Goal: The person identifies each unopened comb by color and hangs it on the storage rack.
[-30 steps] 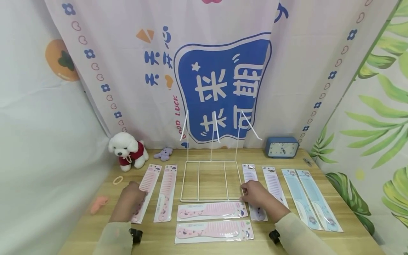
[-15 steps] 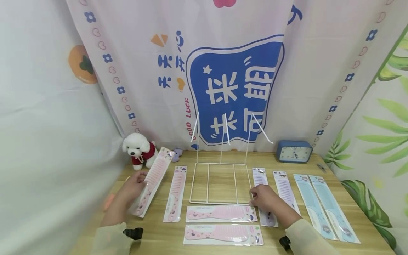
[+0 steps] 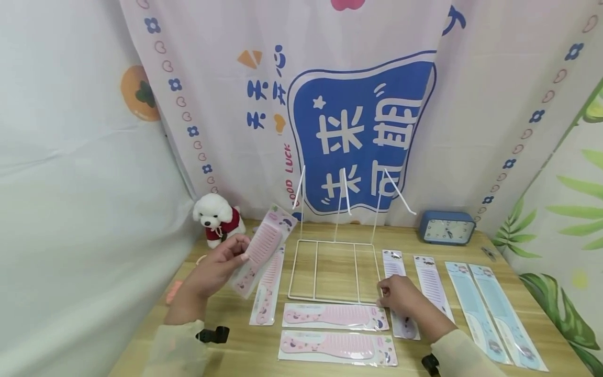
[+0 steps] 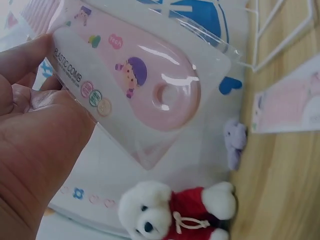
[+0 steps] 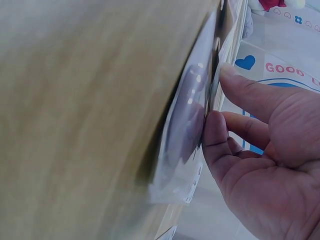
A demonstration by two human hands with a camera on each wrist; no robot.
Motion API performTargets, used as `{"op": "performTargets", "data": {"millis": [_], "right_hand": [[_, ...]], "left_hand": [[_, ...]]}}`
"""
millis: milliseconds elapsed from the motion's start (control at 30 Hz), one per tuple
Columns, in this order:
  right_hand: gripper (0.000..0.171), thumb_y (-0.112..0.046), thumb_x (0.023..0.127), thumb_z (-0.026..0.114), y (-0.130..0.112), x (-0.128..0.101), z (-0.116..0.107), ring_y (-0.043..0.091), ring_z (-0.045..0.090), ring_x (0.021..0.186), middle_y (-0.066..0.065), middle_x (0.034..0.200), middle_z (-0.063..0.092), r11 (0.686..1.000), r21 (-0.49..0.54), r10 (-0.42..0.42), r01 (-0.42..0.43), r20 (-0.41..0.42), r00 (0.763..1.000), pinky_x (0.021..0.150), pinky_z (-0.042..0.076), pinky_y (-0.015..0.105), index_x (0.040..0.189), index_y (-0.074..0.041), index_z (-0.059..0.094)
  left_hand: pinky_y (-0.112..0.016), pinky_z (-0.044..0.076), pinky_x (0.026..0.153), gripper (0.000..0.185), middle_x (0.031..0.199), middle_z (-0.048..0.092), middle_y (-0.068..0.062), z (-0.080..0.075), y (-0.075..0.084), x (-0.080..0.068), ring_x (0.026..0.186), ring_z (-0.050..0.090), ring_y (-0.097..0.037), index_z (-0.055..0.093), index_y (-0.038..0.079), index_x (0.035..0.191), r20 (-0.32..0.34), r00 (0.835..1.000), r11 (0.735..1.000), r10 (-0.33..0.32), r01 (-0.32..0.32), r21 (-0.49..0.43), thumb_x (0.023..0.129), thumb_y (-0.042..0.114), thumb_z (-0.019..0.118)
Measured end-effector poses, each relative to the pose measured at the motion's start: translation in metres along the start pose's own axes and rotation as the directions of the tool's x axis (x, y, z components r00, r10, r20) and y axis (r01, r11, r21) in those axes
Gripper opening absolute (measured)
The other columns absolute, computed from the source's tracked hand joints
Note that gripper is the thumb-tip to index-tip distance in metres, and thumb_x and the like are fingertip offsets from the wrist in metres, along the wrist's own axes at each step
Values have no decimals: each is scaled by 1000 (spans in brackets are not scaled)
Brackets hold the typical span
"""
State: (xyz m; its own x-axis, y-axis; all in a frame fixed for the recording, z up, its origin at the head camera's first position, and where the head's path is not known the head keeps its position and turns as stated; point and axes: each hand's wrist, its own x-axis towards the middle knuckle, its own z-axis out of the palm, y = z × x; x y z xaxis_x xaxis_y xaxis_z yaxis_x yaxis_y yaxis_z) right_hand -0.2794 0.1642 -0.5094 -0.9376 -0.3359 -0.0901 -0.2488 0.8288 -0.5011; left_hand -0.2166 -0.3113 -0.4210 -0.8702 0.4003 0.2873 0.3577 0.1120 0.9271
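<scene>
Spanning the scene is a wooden worktop hung round with printed curtains; a white wire rack stands mid-worktop, a plush dog and small purple toy far left, a blue clock far right. Packaged combs counted: four pink, two lilac, two blue. The left hand pinches one pink comb lifted clear left of the rack; the right hand rests with loosely bent fingertips touching a lilac comb lying just right of the rack, gripping nothing.
</scene>
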Motion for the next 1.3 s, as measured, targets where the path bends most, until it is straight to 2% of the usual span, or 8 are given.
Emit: {"op": "performTargets", "data": {"millis": [233, 500, 733, 867, 933, 1100, 1200, 1300], "right_hand": [[39, -9, 89, 88, 3, -2, -1, 16, 51, 65, 0, 69, 46, 1000, 2, -6, 6, -7, 1000, 57, 37, 26, 72, -12, 53], [38, -9, 90, 88, 1, -2, -3, 17, 52, 65, 1, 70, 46, 1000, 1, -7, 7, -3, 1000, 57, 38, 27, 73, -11, 54], [40, -9, 90, 88, 1, -1, -4, 16, 51, 65, 0, 69, 45, 1000, -4, -7, 7, -2, 1000, 57, 37, 27, 72, -12, 53], [40, -9, 89, 88, 1, -1, -5, 16, 51, 65, 0, 68, 45, 1000, -9, -7, 7, -3, 1000, 58, 37, 27, 72, -12, 53], [39, -10, 90, 88, 1, -1, -5, 16, 51, 65, 0, 69, 46, 1000, -12, -7, 7, -2, 1000, 58, 37, 27, 72, -12, 53], [39, -11, 91, 88, 1, -1, -3, 16, 51, 65, 0, 69, 46, 1000, -12, -10, 10, 8, 1000, 58, 38, 27, 72, -13, 53], [41, -11, 90, 88, 1, 0, -1, 15, 51, 64, -1, 68, 45, 1000, -14, -24, 24, 7, 1000, 57, 37, 26, 71, -14, 52], [43, -11, 90, 89, 4, 1, 0, 14, 50, 63, -2, 67, 44, 999, -12, -39, 39, -3, 999, 56, 36, 26, 70, -14, 51]], "left_hand": [[-33, 60, 94, 20, 125, 64, -11, 11, 14, 16, 112, 66, -19, 50, 0, 133, -12, 1000, 998, -16, 16, 64, 115, 8, 52], [-33, 59, 92, 22, 124, 62, -11, 13, 12, 19, 111, 65, -20, 49, 1, 135, -62, 995, 995, -74, 78, 56, 115, 9, 53], [-37, 56, 97, 23, 129, 61, -22, 14, 9, 22, 114, 63, -26, 50, -1, 136, -121, 984, 988, -129, 138, 65, 114, 7, 53], [-37, 54, 100, 25, 132, 62, -20, 20, 7, 36, 118, 61, -29, 53, 4, 139, -224, 953, 968, -206, 232, 98, 114, 6, 52], [-38, 53, 102, 27, 131, 63, -18, 25, 6, 50, 118, 61, -30, 54, 7, 141, -304, 921, 949, -244, 291, 120, 113, 6, 52], [-44, 53, 102, 34, 129, 67, -19, 38, 3, 95, 117, 63, -32, 57, 10, 143, -485, 839, 915, -246, 367, 170, 109, 6, 54], [-46, 54, 101, 37, 129, 67, -19, 41, -1, 116, 118, 62, -33, 56, 11, 145, -527, 810, 900, -259, 400, 174, 108, 6, 53], [-49, 53, 105, 35, 134, 66, -20, 41, -10, 132, 123, 61, -34, 56, 9, 144, -530, 800, 891, -283, 423, 162, 109, 7, 52]]}}
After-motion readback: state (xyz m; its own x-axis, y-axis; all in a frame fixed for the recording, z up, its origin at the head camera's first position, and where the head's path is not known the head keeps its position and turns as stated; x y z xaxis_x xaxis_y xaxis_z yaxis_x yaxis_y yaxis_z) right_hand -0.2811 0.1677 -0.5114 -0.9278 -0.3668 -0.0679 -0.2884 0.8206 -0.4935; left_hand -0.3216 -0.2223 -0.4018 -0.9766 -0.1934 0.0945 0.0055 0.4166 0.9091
